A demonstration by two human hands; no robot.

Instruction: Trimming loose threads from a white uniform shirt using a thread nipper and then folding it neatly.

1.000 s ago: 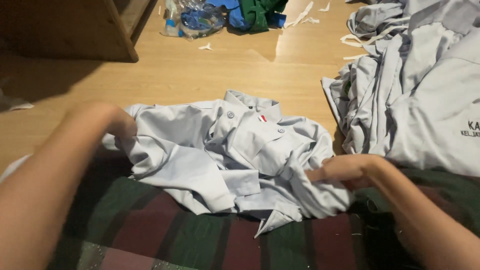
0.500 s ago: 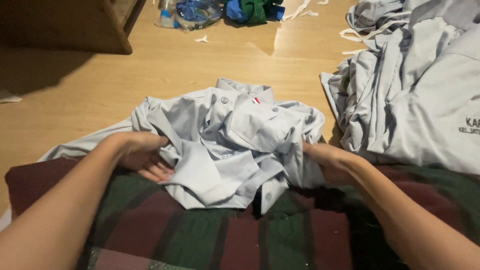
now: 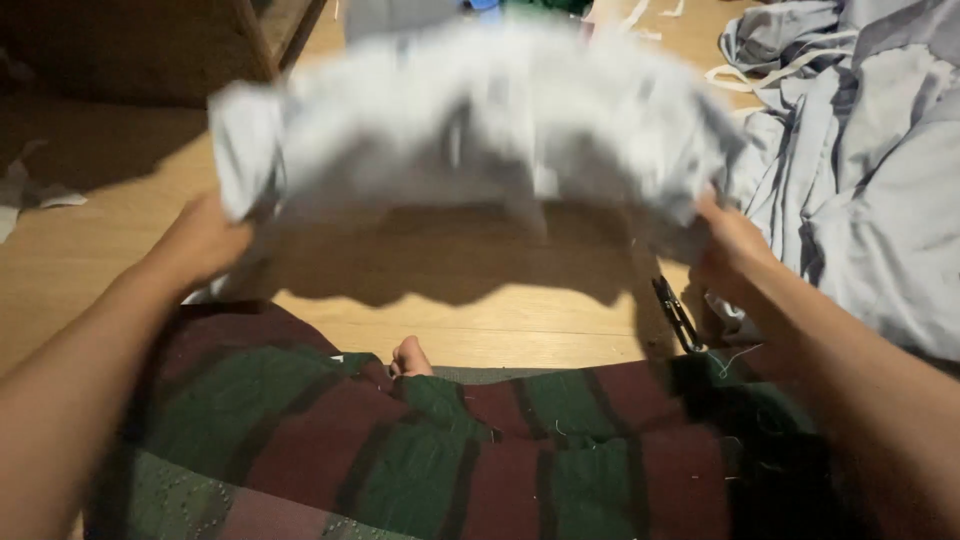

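head view, looking down: pale grey shirt held up in the air between two bare hands, blurred with motion, stretched crosswise so that its long axis runs from one grip to the other. left hand closed on the shirt's lower corner at that side, fingers curled together into the cloth, bulk of the garment rising above and inward from those fingers. right hand likewise pinched shut on the opposite lower edge, fingertips buried in the fabric, cloth fanning up and inward from them. both grips at about the same height, neither hand plainly nearer the middle of the garment; cloth bunched and ruffled rather than flat, with a dark shadow of it cast on the wooden floor below. just below and inward of the right fingers, small dark scissors lying on the floor, apart from the hand. outward of the right fingers, a heap of more grey garments, close beside the hand; contact not clear. near the body, under both forearms, a green and maroon checked cloth over the lap, a bare toe showing at its far edge. beyond the left fingers, a wooden furniture leg; white scraps beyond the raised shirt.
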